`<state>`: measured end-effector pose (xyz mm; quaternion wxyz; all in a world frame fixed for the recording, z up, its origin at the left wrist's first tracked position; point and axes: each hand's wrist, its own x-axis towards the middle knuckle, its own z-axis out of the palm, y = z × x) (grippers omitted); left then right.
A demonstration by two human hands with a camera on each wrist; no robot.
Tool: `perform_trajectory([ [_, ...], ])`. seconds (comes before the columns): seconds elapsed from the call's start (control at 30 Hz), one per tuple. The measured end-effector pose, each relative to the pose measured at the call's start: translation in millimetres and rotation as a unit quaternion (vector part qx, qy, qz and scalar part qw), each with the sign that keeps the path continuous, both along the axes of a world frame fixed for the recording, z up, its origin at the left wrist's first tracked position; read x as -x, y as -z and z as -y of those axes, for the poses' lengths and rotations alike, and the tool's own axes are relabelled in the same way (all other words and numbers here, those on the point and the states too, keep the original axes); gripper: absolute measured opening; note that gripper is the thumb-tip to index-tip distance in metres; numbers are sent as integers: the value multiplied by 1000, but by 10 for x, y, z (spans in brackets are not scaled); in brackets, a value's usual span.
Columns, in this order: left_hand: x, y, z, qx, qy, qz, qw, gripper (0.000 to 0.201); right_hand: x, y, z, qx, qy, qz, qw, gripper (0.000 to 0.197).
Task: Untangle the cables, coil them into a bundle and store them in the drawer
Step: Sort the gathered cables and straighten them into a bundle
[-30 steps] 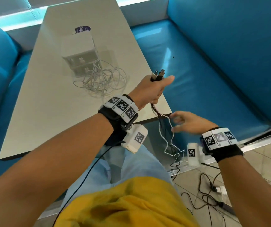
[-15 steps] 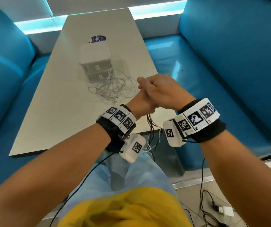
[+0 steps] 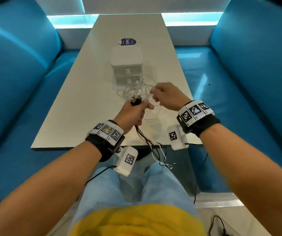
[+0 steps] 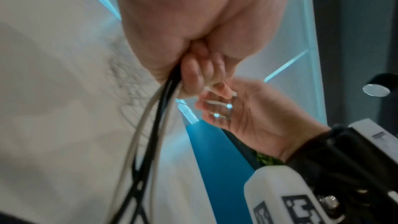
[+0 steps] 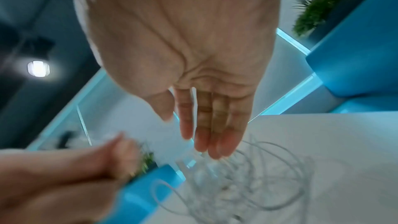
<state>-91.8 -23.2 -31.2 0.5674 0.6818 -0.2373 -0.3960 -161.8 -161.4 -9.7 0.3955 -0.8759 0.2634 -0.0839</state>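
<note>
A round purple sticker [image 3: 128,42] on the table [image 3: 79,106] reads something like "ClayG", blurred. In front of it stands a small white drawer box [image 3: 127,67], both drawers closed, contents hidden. The left hand [image 3: 133,114] is clenched round a bunch of cables [image 3: 147,142], plugs sticking up, ends hanging past the table edge. The right hand [image 3: 168,96] has relaxed, empty fingers above loose white cables [image 3: 136,89] on the table

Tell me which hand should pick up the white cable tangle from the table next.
Right. The right hand is open and empty, directly over the white cable tangle. The left hand is busy gripping the dark cable bundle, which hangs over the table edge.
</note>
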Motion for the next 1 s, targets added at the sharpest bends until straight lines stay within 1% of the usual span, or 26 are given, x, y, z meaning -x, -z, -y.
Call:
perform_trajectory([
  [0.03,-83,49,-74,2,-18,-8,1000,35,-88,107,38,40,-4,-50,998,32],
  [0.1,-210,125,-208,-6,-45,-13,999,41,-255,302,40,109,-27,-152,982,24],
  [0.17,-304,167,-318,-22,-62,-21,998,48,-413,446,-2,158,-46,-191,968,29],
  [0.27,-396,178,-421,-29,-90,-52,994,51,-628,536,-48,196,-74,-171,963,38],
  [0.3,-421,178,-438,-30,-97,-58,993,51,-689,544,-55,206,-84,-183,958,38],
  [0.4,-477,166,-451,-29,-109,-58,992,45,-814,572,-36,223,-93,-221,945,31],
  [0.5,-509,158,-429,-40,-111,-28,993,30,-854,600,-15,240,-79,-215,943,22],
  [0.57,-517,166,-395,-52,-111,-13,992,23,-843,625,9,244,-73,-206,945,19],
  [0.63,-514,188,-344,-64,-109,0,992,19,-814,645,34,240,-67,-204,947,21],
  [0.77,-484,209,-228,-66,-115,13,991,21,-765,665,74,218,-37,-189,957,22],
  [0.83,-453,189,-182,-60,-103,17,993,18,-745,655,87,192,-15,-192,962,27],
  [0.93,-421,174,-137,-57,-97,23,993,22,-730,634,86,154,16,-203,967,34],
  [1.0,-415,171,-126,-56,-100,27,993,23,-727,614,77,153,13,-214,965,34],
])
